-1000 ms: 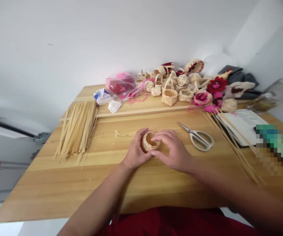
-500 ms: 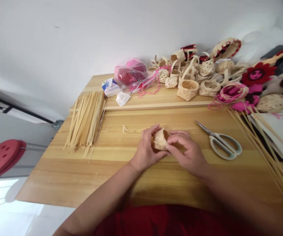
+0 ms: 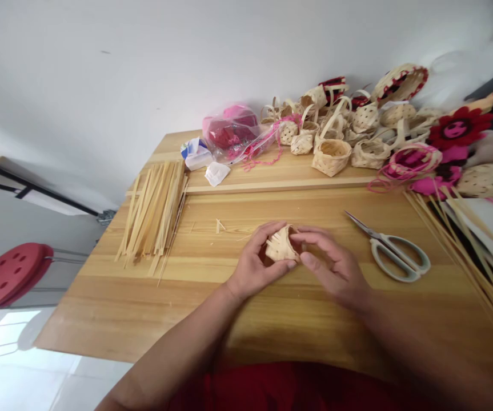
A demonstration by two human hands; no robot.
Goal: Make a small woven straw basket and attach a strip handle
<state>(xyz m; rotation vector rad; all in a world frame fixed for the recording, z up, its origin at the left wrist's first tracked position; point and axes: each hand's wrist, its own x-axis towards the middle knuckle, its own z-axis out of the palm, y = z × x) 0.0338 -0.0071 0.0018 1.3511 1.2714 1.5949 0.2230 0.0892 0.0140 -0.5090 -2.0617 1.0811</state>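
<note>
A small woven basket of pale split strips (image 3: 280,246) sits between my hands, tilted on its side above the wooden tabletop (image 3: 143,308). My left hand (image 3: 257,257) cups it from the left, fingers curled over its woven wall. My right hand (image 3: 329,265) presses on its right side, with fingertips at the rim and the opening mostly hidden. Both hands hold the basket together. To the right of my right hand lie grey-handled scissors (image 3: 394,253), not touched.
A bundle of flat straw strips (image 3: 154,214) lies at the table's left. Finished woven baskets (image 3: 331,157), a pink-filled plastic bag (image 3: 231,132) and a red felt flower (image 3: 458,128) crowd the back. Long thin strips (image 3: 464,245) lie at the right, and a red stool (image 3: 8,277) stands off the table's left.
The view has swung left since the oldest frame. The basket has been turned in my hands, its opening now facing right rather than up, and my right fingers have spread slightly.
</note>
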